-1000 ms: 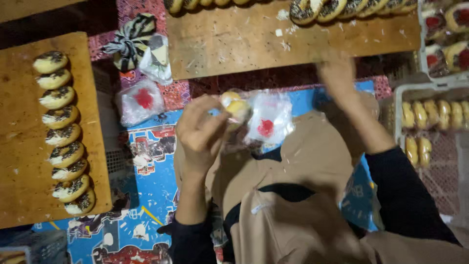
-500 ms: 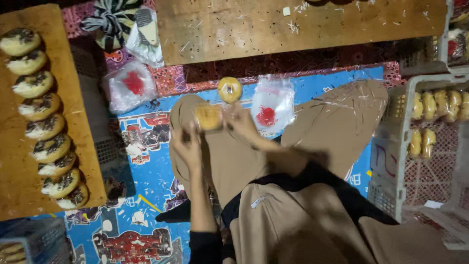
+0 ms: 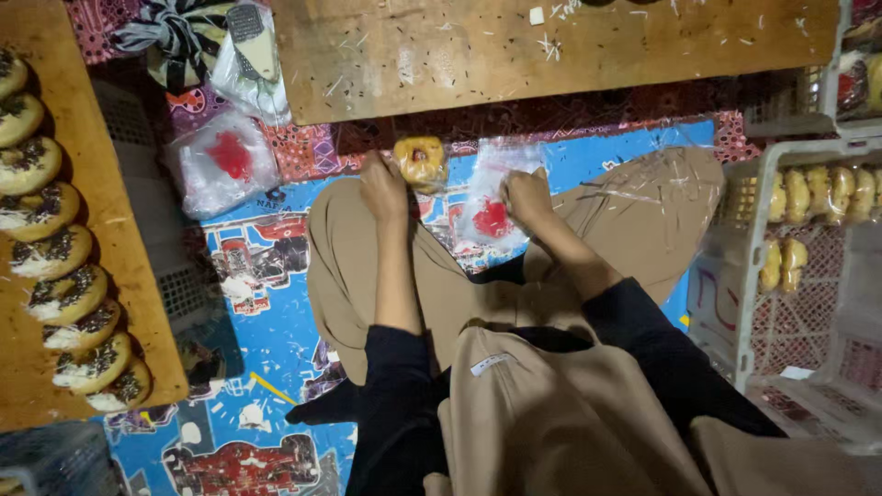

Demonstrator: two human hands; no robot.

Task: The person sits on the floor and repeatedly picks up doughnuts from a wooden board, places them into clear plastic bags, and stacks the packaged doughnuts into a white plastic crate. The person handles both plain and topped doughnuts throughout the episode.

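Doughnut (image 3: 421,163) sits at our left hand's (image 3: 383,187) fingertips, above our knee; whether we grip it we cannot tell. Our right hand (image 3: 526,197) is closed, pinching the clear bag (image 3: 491,207) with a red mark, just beside the doughnut.

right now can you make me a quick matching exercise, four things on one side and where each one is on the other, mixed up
Things:
1. yellow doughnut
2. clear bag with a red print
3. row of chocolate-topped doughnuts
4. white crate

Places:
a. on the wooden board at the left edge
b. at the right hand
c. at the fingertips of the left hand
d. at the right, with small pastries inside

Pairs: 1-c, 2-b, 3-a, 4-d
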